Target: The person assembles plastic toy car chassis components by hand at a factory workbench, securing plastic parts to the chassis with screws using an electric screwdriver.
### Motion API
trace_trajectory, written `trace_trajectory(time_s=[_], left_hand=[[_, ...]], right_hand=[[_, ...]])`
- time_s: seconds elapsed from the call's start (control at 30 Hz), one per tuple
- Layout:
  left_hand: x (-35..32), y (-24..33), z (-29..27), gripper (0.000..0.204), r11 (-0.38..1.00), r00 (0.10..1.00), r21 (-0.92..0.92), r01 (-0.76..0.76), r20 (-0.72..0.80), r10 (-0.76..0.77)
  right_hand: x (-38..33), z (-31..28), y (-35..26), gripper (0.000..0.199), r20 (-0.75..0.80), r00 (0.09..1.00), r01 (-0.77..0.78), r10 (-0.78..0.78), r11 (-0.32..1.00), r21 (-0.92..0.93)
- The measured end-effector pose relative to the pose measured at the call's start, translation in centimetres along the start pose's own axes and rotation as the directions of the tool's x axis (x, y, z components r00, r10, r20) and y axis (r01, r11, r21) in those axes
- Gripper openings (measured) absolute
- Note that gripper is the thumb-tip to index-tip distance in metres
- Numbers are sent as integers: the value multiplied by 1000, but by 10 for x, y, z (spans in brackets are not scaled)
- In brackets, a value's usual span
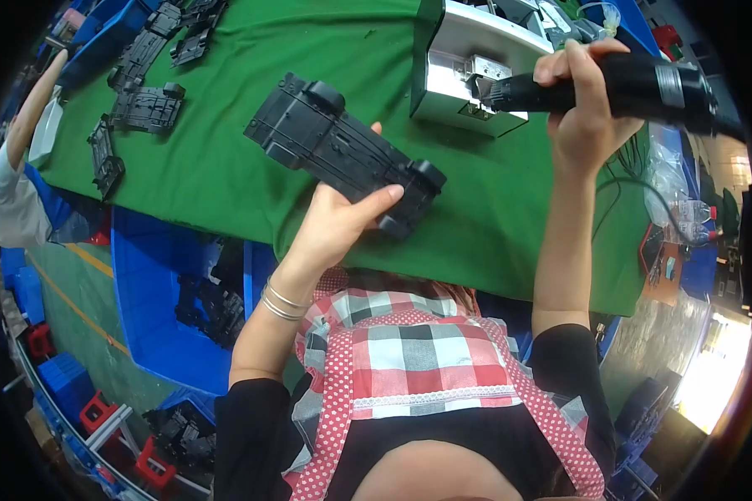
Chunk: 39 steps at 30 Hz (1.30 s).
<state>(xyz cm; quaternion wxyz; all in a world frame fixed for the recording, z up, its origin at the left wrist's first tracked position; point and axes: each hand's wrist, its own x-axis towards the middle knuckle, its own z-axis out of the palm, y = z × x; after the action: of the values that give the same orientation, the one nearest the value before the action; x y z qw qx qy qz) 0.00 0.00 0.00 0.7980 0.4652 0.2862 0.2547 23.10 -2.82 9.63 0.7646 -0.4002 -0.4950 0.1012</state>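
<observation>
The plastic chassis (342, 154) lies left of the metal fixture (459, 83) (both above the table (226, 175)).

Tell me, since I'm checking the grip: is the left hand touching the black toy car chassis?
Touching. The head view shows the left hand under the black chassis, thumb pressed on its near edge.

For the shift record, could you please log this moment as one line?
left hand: holds black toy car chassis | right hand: grips black power screwdriver | below: green table
</observation>
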Motion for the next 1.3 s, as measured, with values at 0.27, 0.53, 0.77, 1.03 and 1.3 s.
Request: trace_trajectory(time_s=[0.27, 0.53, 0.77, 1.03, 1.3], left_hand=[[15, -4, 9, 68, 983, 997, -172, -67, -60, 57], [18, -4, 14, 65, 989, 992, -104, -107, -79, 99], [18, -8, 24, 58, 984, 976, -82, -161, -164, 146], [9, -13, 28, 56, 928, 946, 194, -317, 134, 295], [1, 7, 55, 45, 762, 838, 492, -422, 532, 120]], right_hand=[[-44, 12, -29, 23, 159, 968, -246, 193, 850, 466], [-71, 30, -32, 24, 257, 957, -204, 133, 941, 271], [-79, 28, -25, 35, 372, 928, -126, 10, 949, 289], [-69, 4, -55, 31, 227, 939, -334, 257, 838, 431], [-93, -63, -76, 29, -13, 565, -813, 825, 554, -178]])
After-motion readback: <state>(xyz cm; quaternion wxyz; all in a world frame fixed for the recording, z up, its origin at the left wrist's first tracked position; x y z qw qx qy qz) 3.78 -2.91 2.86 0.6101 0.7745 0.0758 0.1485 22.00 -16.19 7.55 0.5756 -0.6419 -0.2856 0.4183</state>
